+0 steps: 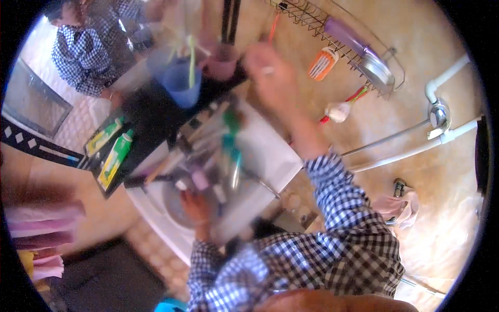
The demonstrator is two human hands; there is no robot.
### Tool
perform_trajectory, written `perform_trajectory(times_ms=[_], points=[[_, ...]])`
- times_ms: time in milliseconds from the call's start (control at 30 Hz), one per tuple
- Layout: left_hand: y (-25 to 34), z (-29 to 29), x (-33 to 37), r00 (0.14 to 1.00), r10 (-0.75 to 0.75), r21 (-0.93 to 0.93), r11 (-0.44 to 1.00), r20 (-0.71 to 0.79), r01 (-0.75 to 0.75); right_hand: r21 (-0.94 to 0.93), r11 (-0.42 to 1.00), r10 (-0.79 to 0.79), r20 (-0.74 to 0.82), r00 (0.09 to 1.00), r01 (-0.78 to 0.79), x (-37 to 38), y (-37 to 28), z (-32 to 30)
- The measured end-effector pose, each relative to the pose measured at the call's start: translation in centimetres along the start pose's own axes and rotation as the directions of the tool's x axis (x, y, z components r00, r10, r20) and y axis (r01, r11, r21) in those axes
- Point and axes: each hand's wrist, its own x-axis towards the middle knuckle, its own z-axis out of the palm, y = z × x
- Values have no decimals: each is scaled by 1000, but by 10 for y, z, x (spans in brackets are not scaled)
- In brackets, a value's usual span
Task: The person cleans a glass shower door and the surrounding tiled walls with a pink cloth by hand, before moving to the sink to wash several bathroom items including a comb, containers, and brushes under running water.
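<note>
My left hand (195, 209) is over the basin of a white sink (152, 209), beside a small pinkish-purple item (199, 178) and a small white piece (181, 184). My right hand (267, 67) is raised in front of the wall, to the right of a pink cup (221, 63). Motion smears the fingers of both hands, so any grip is unclear. A blue cup (182, 88) with a green toothbrush (192, 62) standing in it is on the black ledge. Across the sink lie several blurred slim items and a teal-green item (231, 148).
A green and yellow tube (115, 162) leans at the mirror (88, 67). At the upper right hangs a wire rack (306, 21) with a purple bottle (345, 35) and a round tin (377, 72). Pipes (444, 83) run along the right wall. Pink cloths (44, 226) hang at left.
</note>
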Motion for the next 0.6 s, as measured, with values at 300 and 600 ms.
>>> perform_trajectory(times_ms=[300,600], points=[[9,-45,-6,964,262,50,964,-40,-260,-529,811,226,-109,968,-250,178,3,-60],[-25,-28,-22,994,24,-52,998,105,-19,-459,877,120,-82,989,-144,162,-3,-74]])
